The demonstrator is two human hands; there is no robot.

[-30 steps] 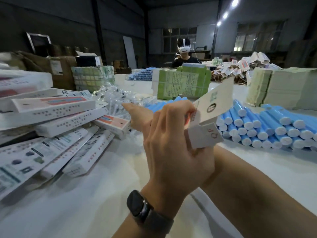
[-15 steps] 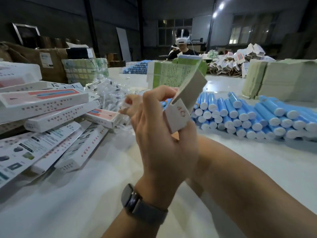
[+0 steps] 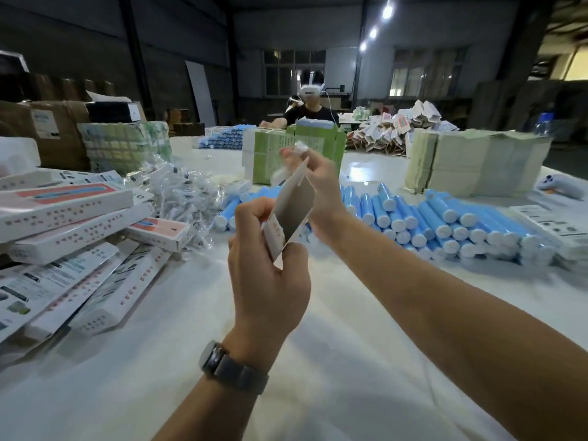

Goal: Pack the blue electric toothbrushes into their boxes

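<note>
— What are the things made of?

— The box is thin white card, long and flat-sided, with its end flap open and red print near the bottom. The toothbrushes are smooth blue cylinders with white end caps, stacked in a low heap on their sides. Left of them lies a crinkled pile of clear plastic bags, and further left a stack of closed boxes, white with a pink panel.

— And the surface, the room?

— The worktop is covered in white sheeting, a little wrinkled. Behind stand green bundles and pale paper bundles. The room is a dim hall with dark walls, windows and ceiling lights; another person sits at the far side.

— The hands?

— The left hand, watch on the wrist, grips the lower end of the box, fingers curled round it. The right hand pinches something small and pale at the box's top opening; blurred, I cannot tell what. The box is held tilted above the worktop, just before the blue heap.
</note>
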